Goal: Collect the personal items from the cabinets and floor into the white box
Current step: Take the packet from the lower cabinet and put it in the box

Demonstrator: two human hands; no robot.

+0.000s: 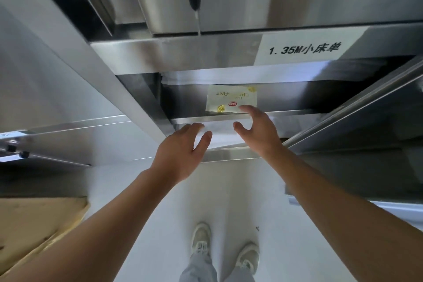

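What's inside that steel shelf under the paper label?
A packet with yellow flowers and a red logo lies there, the right hand at its near edge. The shelf's right end is covered by a steel panel.

Pale cream packet [231,98], flat and rectangular, printed with yellow flower shapes, a small red logo and gold lettering that reads upside down from here. Lying face up on the steel shelf [187,101], slightly skewed, near edge right at the shelf's front edge.
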